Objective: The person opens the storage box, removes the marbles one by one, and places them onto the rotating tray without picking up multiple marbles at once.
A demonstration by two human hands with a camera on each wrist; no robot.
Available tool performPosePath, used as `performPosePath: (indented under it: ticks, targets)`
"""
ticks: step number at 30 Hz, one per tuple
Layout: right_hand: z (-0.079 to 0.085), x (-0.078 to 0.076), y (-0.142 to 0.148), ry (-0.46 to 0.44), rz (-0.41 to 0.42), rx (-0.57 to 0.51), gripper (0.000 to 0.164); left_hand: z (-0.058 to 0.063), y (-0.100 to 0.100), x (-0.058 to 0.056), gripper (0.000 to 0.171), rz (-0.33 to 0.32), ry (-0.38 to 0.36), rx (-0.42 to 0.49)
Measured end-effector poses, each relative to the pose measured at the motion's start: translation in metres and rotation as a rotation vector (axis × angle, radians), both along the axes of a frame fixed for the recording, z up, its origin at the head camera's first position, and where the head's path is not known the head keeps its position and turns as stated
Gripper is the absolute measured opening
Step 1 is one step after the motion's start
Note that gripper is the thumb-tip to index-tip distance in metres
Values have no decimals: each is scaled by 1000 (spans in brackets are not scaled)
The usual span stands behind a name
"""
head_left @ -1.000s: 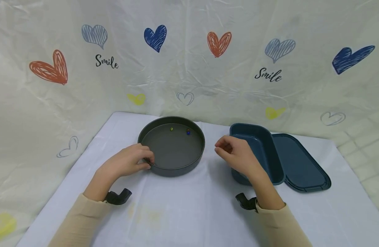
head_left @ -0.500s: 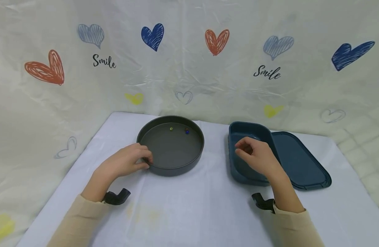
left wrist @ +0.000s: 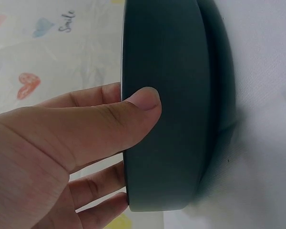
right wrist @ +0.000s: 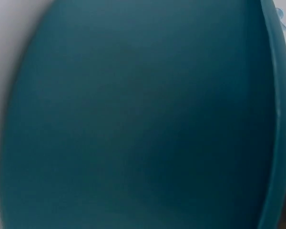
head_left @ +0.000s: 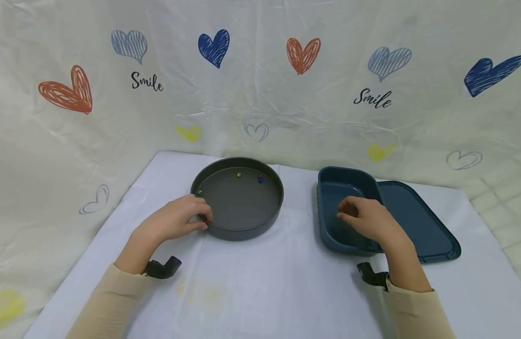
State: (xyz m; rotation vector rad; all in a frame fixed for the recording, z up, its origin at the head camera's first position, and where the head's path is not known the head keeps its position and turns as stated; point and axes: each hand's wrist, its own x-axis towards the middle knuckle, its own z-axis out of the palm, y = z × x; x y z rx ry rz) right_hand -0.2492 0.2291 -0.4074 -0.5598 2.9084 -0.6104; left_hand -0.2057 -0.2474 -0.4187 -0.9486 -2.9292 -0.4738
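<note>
My left hand (head_left: 177,219) grips the near left rim of a round dark grey pan (head_left: 239,234). In the left wrist view the thumb (left wrist: 145,102) lies on the pan's outer wall (left wrist: 167,157), with the other fingers behind the rim. Small marbles lie in the pan: a yellow-green one (head_left: 239,174), a blue one (head_left: 260,181) touching a reddish one (head_left: 259,176), and a green one (head_left: 200,192) by the left wall. My right hand (head_left: 366,219), fingers bent, dips into a blue rectangular container (head_left: 321,230). Whether its fingertips hold anything, I cannot tell.
A flat blue lid (head_left: 417,221) lies on the white-covered table (head_left: 260,292), tucked close along the container's right side. Behind the table hangs a pale sheet (head_left: 260,94) printed with hearts. The container's near wall (right wrist: 133,119) fills most of the right wrist view.
My right hand has moved right, from between pan and container to inside the container. A green marble now shows at the pan's left side. My left hand keeps its hold.
</note>
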Motion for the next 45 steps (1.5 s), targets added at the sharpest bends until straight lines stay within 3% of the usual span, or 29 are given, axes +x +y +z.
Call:
performPosePath:
  ticks: [8, 25, 38, 45]
  targets:
    - [-4, -1, 1, -111, 48, 92, 30, 1, 0, 0, 20, -6, -12, -5]
    - [-8, -2, 5, -178, 56, 109, 37, 2, 2, 0, 20, -9, -5, -13]
    - [-8, 1, 3, -306, 59, 115, 32, 2, 2, -1, 19, -9, -2, -18]
    - [-7, 4, 3, -312, 53, 138, 35, 2, 2, 1, 20, -9, -4, -20]
